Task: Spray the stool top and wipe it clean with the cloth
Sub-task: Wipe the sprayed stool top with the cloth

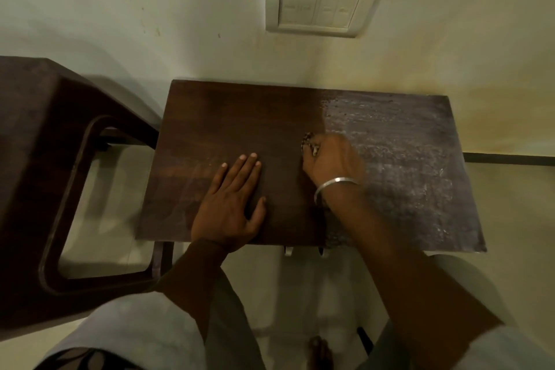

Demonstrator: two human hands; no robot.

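Note:
The dark wooden stool top [228, 117] stands against the wall. Its left part looks dark and smooth; its right part [399, 159] is greyish with a speckled, wet-looking film. My right hand [330, 159], with a metal bangle on the wrist, is closed around a small patterned cloth [309, 143] and presses it on the top near the border between the two parts; the hand is motion-blurred. My left hand [231, 201] lies flat on the front left of the top, fingers spread. No spray bottle is in view.
A dark wooden piece of furniture [45, 159] with a rounded opening stands close to the stool's left. A switch plate [321, 4] sits on the pale wall behind. My light clothing [135, 330] and a bare foot [319, 351] show below the stool.

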